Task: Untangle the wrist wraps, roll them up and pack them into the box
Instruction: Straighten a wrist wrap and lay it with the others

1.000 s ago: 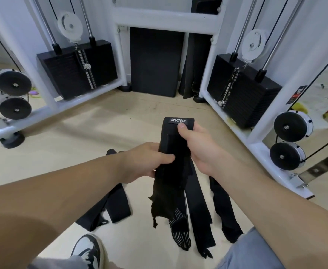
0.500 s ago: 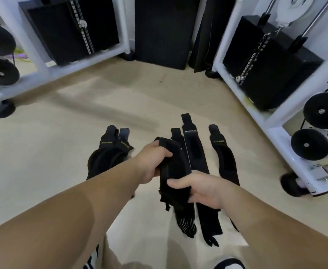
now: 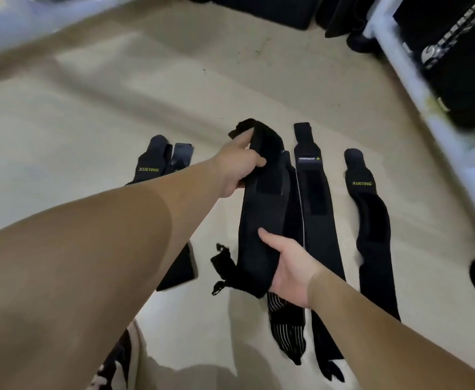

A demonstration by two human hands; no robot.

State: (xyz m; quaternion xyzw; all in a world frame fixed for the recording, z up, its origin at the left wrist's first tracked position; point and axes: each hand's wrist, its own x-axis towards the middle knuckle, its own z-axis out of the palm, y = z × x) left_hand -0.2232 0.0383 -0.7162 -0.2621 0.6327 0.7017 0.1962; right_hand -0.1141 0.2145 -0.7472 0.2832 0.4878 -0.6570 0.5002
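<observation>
Wraps [image 3: 316, 229] on the floor [image 3: 118, 102] flank held wrap [image 3: 261, 218].

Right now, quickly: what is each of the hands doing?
Left hand: grips the upper end of the long black fabric wrist wrap.
Right hand: holds the same wrap's lower part, thumb on top.
</observation>
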